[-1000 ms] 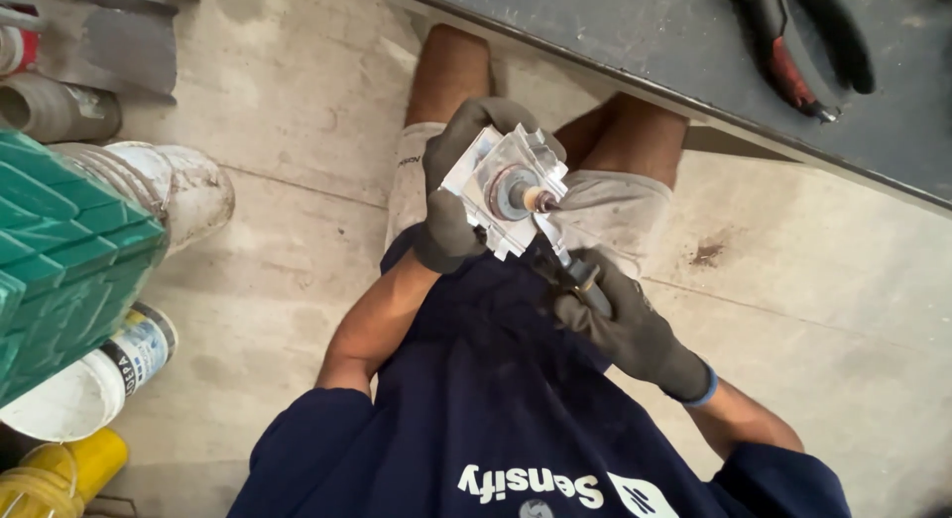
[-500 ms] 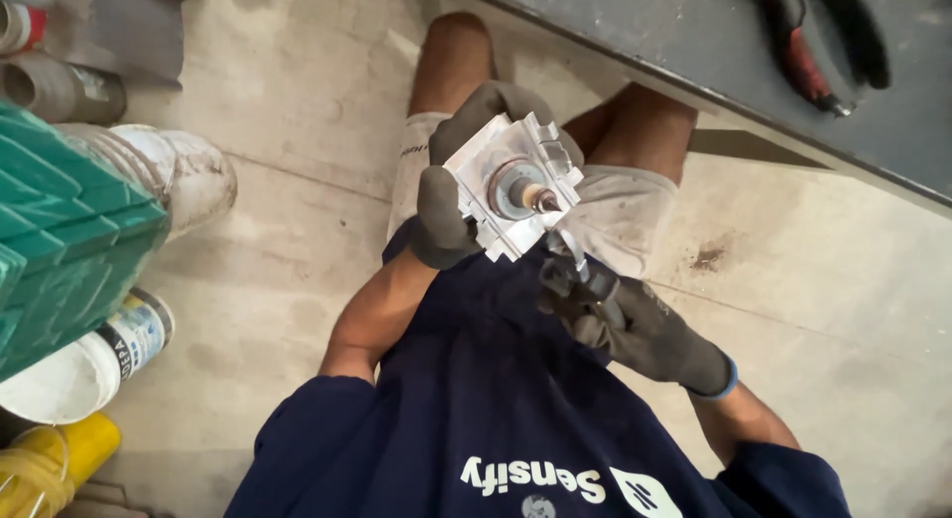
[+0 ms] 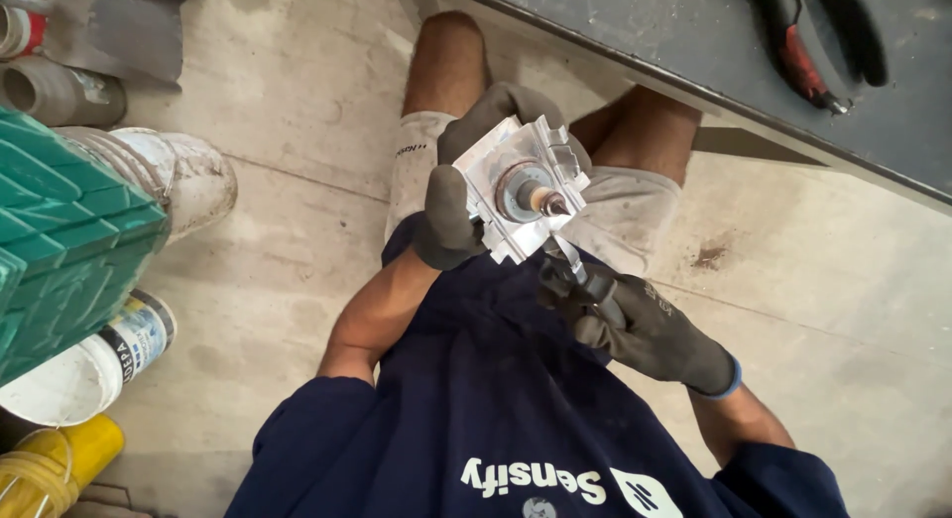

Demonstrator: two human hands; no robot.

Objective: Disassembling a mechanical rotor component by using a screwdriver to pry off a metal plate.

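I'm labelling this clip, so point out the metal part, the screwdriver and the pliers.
metal part [image 3: 496,171], head view, on its flat square plate.
screwdriver [image 3: 570,260], head view, on its bare shaft.
pliers [image 3: 798,57], head view, on the red handle.

Pale concrete floor [image 3: 297,112], stained; dark bench [image 3: 694,42] along top right edge with pliers [image 3: 808,42]; green crate [image 3: 59,240], cans [image 3: 89,364] at left.
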